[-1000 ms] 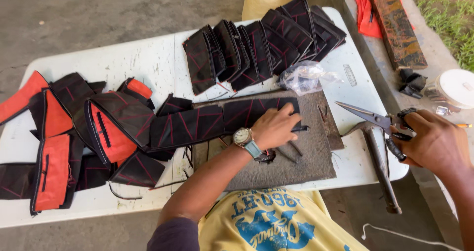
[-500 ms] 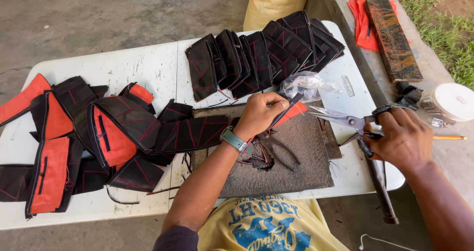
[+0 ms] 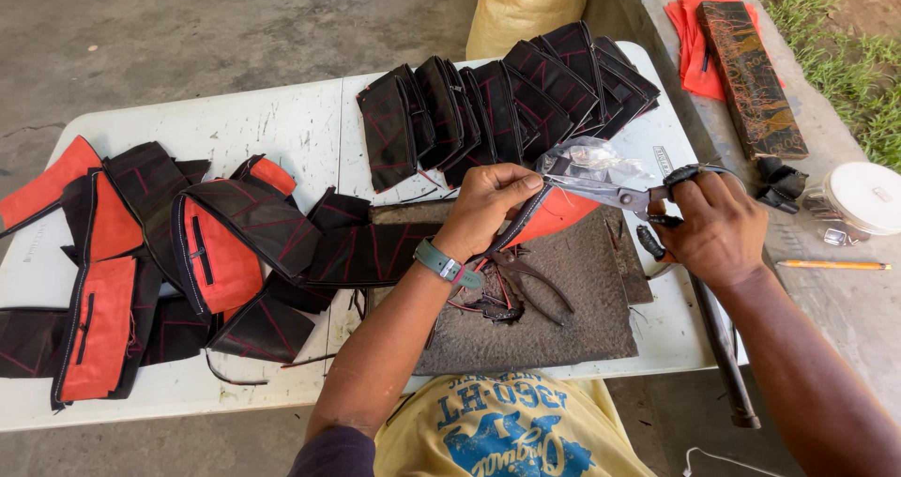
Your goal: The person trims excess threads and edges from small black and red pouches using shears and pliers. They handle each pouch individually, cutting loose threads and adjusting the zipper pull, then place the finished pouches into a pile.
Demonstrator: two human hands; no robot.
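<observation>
My left hand (image 3: 488, 205) pinches the black-and-orange fabric piece (image 3: 549, 216) raised over the grey mat (image 3: 563, 299); my right hand (image 3: 718, 228) is closed round scissors (image 3: 619, 194), blades at its edge. Judging by the piles, a fanned stack (image 3: 507, 106) looks finished, while loose pieces (image 3: 216, 252) at left remain.

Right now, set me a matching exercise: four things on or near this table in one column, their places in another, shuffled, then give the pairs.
Things:
1. scissors
2. pencil
3. pliers
4. stack of black pieces

Places:
A. on the grey mat, under the lifted fabric
B. at the table's far edge
C. in the right hand
D. on the concrete ledge beside the white lid

Pairs: 1-C, 2-D, 3-A, 4-B
</observation>
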